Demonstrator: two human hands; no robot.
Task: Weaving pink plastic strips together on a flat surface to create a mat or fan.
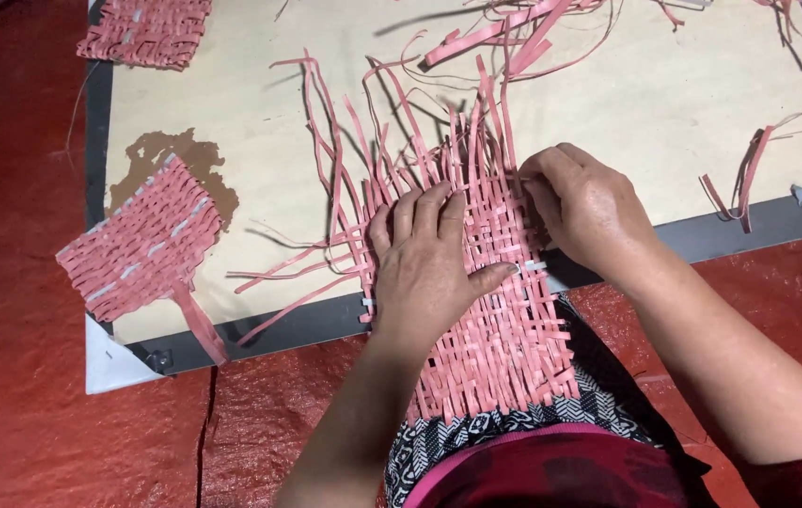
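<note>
- Head view, nearest the wearer: a black-and-white patterned cloth is seen across the lap, and the lower edge of a pink woven mat is draped over it.
- The mat is laid partly on the lap and partly over the grey-framed edge of a pale board, with its loose strips fanned out on the board beyond the woven part.
- The left hand is pressed flat on the mat, palm down, fingers spread slightly and thumb held out to the right; nothing is gripped.
- The right hand is set at the mat's upper right edge, its fingertips pressed together on a strip there.
- To the left, a smaller woven piece is laid over the board's edge.
- Farther off, another woven piece lies at the far left corner, and spare pink strips are scattered along the top.
- Red floor covering is seen around the board.
</note>
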